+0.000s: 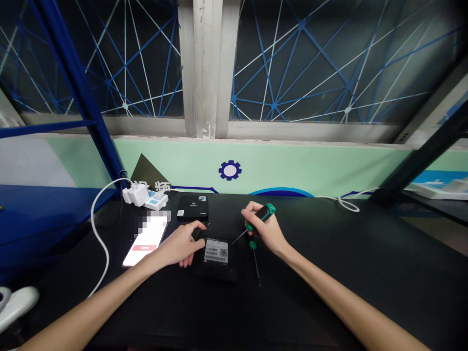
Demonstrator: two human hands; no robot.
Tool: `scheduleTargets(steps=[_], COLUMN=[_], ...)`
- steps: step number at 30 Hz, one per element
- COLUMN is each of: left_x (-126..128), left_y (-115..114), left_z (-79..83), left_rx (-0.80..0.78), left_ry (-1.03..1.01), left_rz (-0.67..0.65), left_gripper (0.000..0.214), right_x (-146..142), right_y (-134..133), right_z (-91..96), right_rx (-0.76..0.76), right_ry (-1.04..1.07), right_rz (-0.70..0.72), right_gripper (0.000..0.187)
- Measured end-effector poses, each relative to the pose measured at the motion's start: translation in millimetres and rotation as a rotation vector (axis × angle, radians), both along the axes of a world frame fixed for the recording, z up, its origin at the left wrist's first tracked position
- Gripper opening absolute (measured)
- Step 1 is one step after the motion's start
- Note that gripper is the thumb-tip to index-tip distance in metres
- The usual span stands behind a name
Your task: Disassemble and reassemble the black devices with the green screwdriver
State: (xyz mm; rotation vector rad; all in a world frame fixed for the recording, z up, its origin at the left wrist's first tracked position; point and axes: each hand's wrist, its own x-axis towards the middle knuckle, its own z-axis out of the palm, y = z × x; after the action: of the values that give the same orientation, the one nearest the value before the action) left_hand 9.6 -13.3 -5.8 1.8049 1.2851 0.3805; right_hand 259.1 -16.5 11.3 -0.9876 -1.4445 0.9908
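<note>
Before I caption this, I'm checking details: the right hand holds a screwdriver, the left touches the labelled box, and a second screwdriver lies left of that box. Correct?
No: the head view shows the second screwdriver lying right of the box. The right hand does hold a screwdriver; the left hand touches the box.

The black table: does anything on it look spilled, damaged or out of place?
Nothing stands out: no spill or damage shows. The left hand touches the labelled black box; one screwdriver lies beside it.
</note>
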Motion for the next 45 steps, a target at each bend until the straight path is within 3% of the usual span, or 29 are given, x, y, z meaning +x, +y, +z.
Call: scheduleTargets(steps=[14, 19, 26, 36, 45], left_x=[-2.0, -1.6, 0.2, -4.7, -3.9], left_y=[4.0, 3.6, 0.6, 5.9, 2.8], left_z=[-5.8, -5.1, 0.9, -6.2, 1.3], left_rx=[-0.125, -0.138, -0.118, -0.068, -0.014], left_ry=[-0.105, -0.102, -0.084, -0.097, -0.042], left_rz=[-0.002, -0.003, -0.011, -0.021, -0.016], left_gripper=[0.039, 0.037, 0.039, 0.039, 0.035], right_x=[-3.5, -5.9, -3.9, -3.5, -4.7], right_y=[2.4, 1.4, 5.1, 0.2, 1.1], right_z=[-5.2, -4.4, -8.2, -2.0, -5.3], right_rx=[-0.03, -0.09, -0.116, -0.138, -0.143], right_ry=[-0.026, 0.008, 0.077, 0.077, 0.153], right_rz=[0.143, 0.19, 0.239, 0.304, 0.333], right_gripper=[0.03, 0.035, 0.036, 0.027, 0.028])
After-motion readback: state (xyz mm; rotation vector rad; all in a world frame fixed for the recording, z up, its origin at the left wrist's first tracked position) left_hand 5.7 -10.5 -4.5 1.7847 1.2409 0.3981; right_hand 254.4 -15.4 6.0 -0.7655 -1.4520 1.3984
